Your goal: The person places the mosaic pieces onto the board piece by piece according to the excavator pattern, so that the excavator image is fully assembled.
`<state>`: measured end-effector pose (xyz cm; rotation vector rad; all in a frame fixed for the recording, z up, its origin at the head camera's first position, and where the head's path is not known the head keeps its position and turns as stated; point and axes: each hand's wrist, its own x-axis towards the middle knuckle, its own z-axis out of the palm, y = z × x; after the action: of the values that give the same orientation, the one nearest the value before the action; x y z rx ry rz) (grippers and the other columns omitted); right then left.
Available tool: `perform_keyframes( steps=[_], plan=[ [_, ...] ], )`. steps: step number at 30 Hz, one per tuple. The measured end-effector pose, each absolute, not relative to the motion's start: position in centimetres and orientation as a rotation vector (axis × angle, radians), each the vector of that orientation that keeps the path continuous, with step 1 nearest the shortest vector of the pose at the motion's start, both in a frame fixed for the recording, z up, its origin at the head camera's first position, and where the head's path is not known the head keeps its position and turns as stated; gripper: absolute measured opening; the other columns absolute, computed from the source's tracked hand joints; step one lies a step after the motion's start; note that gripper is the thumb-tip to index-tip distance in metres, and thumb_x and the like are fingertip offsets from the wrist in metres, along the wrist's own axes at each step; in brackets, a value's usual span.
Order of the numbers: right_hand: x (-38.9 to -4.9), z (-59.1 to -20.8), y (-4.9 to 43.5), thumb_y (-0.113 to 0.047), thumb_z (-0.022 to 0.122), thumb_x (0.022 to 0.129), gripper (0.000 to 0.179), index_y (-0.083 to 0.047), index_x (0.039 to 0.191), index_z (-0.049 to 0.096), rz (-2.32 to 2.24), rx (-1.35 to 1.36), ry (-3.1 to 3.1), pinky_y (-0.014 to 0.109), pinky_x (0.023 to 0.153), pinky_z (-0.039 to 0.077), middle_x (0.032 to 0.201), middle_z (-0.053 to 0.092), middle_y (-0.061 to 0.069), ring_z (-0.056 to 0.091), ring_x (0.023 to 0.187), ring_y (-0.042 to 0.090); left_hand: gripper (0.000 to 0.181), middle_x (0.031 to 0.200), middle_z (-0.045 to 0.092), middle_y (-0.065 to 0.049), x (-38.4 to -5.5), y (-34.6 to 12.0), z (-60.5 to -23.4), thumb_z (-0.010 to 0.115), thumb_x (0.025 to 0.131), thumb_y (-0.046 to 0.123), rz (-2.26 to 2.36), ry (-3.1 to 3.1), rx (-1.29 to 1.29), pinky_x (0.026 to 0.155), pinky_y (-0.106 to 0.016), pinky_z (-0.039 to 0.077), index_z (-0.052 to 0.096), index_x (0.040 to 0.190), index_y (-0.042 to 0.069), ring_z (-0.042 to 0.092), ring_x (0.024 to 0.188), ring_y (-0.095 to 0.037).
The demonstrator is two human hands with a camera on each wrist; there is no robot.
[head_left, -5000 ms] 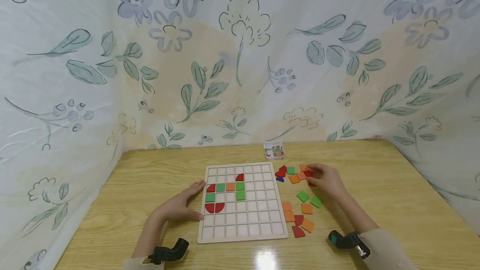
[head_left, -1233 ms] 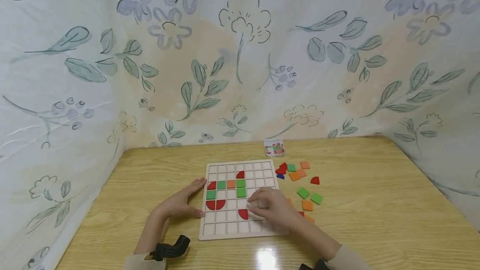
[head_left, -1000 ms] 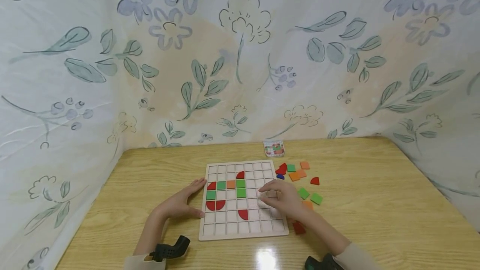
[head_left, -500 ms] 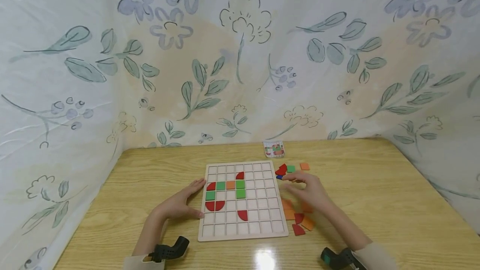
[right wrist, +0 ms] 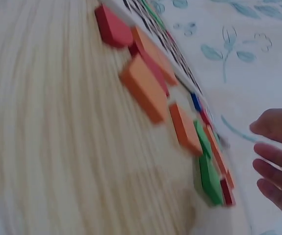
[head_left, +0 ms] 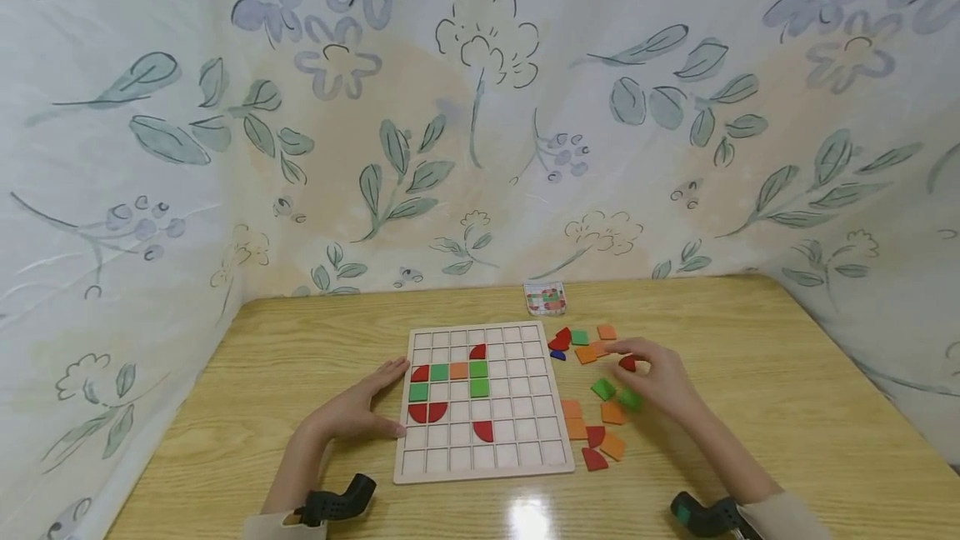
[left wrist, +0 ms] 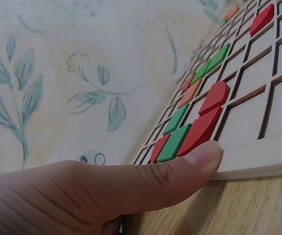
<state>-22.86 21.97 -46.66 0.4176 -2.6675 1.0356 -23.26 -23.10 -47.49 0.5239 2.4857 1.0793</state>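
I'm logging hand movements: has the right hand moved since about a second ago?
Yes, rightward: the right hand, over the board then, is now past its right edge, by the loose tiles.

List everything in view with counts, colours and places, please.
Table: one, brown wood, foreground
Gridded board: one, pale wood, on table
Board pieces: ten (five red, four green, one orange), in its cells
Loose pieces: seven orange, three green, one blue, several red, right of board
Card: one, multicoloured, beyond board
Floral backdrop: one, pale, behind table
Wrist devices: two, black, wrists
Sleeves: two, beige, bottom edge
Left hand: one, board's left edge
Right hand: one, by loose pieces
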Motion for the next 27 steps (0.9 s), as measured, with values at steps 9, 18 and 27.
perform_keyframes(
  steps=[9, 18, 27],
  plan=[
    [-23.1, -47.5, 24.1, 0.003, 0.065, 0.076, 0.031, -0.002, 0.107, 0.067, 0.897, 0.383, -2.776, 0.056, 0.084, 0.046, 0.11, 0.063, 0.019, 0.055, 0.106, 0.042, 0.098, 0.155, 0.012, -0.01, -23.2, -23.2, -47.7, 0.08, 0.068, 0.033, 1.082, 2.485, 0.526, 0.108, -0.059, 0.01, 0.024, 0.148, 0.017, 0.003, 0.141, -0.034],
    [-23.9, -48.2, 24.8, 0.003, 0.067, 0.077, 0.026, 0.0, 0.102, 0.069, 0.806, 0.485, -2.783, 0.049, 0.079, 0.051, 0.099, 0.068, 0.015, 0.063, 0.093, 0.035, 0.099, 0.154, 0.012, -0.014, -23.0, -23.2, -47.6, 0.078, 0.07, 0.035, 1.081, 2.48, 0.608, 0.108, -0.06, 0.011, 0.022, 0.148, 0.012, 0.004, 0.14, -0.037],
    [-23.9, -47.8, 24.5, -0.009, 0.07, 0.08, 0.027, 0.001, 0.105, 0.068, 0.929, 0.444, -2.821, 0.04, 0.077, 0.053, 0.101, 0.067, 0.016, 0.063, 0.095, 0.033, 0.098, 0.154, 0.012, -0.012, -23.1, -23.2, -47.7, 0.079, 0.07, 0.034, 1.08, 2.485, 0.588, 0.108, -0.06, 0.011, 0.022, 0.148, 0.013, 0.004, 0.141, -0.036]
  ],
)
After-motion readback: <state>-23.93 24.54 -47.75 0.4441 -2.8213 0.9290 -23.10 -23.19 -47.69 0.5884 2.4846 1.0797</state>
